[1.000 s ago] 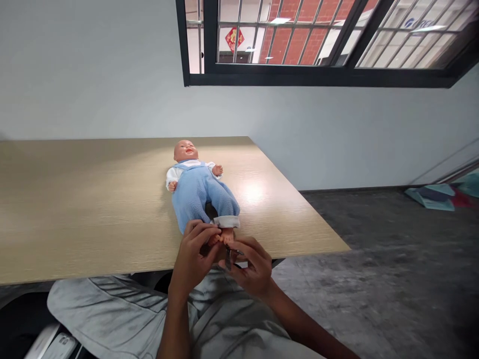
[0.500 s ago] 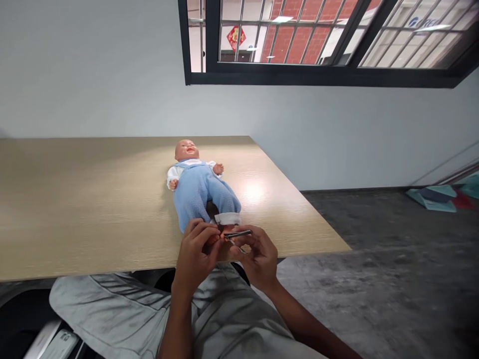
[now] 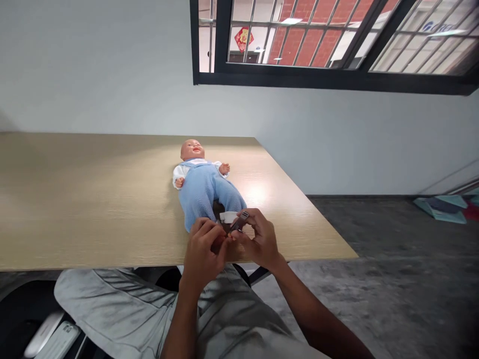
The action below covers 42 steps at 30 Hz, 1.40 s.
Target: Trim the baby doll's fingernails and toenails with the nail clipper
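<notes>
A baby doll (image 3: 204, 184) in blue overalls and white sleeves lies on its back, its feet toward me at the table's near edge. My left hand (image 3: 205, 247) is closed around the doll's foot, which my fingers mostly hide. Between the thumb and fingers of my right hand (image 3: 260, 239) is a nail clipper (image 3: 238, 223), its metal lever tilted up. The clipper's tip is at the doll's toes; whether it touches them I cannot tell. A white cuff (image 3: 228, 217) shows just behind the clipper.
The pale wooden table (image 3: 93, 209) runs off to the left and ends at a slanted right edge. A barred window (image 3: 292, 77) is in the wall behind. Pale boxes (image 3: 58, 339) lie low at the left, by my leg. Folded coloured items (image 3: 441, 209) are on the floor at far right.
My right hand has turned the nail clipper more upright and the lever has come closer to its body. My left hand stays at the doll's foot. The view has shifted slightly.
</notes>
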### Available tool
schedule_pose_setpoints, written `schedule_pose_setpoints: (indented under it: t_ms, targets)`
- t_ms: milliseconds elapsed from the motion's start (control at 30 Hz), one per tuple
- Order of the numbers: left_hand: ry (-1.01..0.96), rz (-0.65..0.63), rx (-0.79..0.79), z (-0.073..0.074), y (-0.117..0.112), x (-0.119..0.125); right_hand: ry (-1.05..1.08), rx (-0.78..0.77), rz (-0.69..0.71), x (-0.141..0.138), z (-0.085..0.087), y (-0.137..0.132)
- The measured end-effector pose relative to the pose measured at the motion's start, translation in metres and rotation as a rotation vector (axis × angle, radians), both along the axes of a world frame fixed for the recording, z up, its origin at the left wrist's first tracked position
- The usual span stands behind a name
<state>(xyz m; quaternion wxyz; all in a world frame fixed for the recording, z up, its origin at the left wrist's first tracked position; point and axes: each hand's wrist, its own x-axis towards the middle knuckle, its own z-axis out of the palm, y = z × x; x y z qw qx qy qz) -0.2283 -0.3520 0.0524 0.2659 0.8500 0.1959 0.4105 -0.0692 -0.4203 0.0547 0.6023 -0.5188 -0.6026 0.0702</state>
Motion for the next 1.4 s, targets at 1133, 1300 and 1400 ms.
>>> schedule_pose_setpoints:
  t_ms: [1133, 1300, 1400]
  targets:
    - [-0.032, -0.025, -0.014, -0.01, 0.005, 0.0, -0.441, 0.136, 0.001, -0.012, -0.011, 0.006]
    - [-0.048, -0.036, -0.019, -0.009, 0.006, -0.003, -0.439, 0.178, -0.032, -0.013, -0.011, 0.001]
    - [-0.056, -0.032, -0.054, -0.008, 0.007, -0.005, -0.355, 0.218, -0.076, -0.012, -0.009, -0.001]
